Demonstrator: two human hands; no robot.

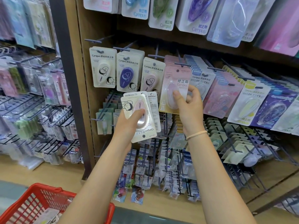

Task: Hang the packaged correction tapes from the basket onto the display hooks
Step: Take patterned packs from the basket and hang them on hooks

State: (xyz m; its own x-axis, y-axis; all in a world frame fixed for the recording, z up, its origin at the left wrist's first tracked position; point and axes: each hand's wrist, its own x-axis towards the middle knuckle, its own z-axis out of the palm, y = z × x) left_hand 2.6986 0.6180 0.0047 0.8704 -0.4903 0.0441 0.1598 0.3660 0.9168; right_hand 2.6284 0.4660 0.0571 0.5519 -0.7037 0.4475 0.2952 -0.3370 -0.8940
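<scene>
My left hand (129, 122) grips a small stack of packaged correction tapes (142, 107), held upside down, with a pink tape on the top card. My right hand (187, 101) pinches a pink-and-yellow packaged correction tape (175, 83) whose top hole sits at a display hook (181, 64) in front of a row of like packs. To the left hang a cream pack (103, 68), a purple pack (127, 73) and a pink pack (152, 75). The red basket (40, 204) stands at the lower left with a pack inside.
An empty hook (95, 40) sticks out at the upper left of the wooden panel. More packaged tapes fill the upper row, the right side and the lower hooks. A dark post (68, 78) separates this bay from the left rack of stationery.
</scene>
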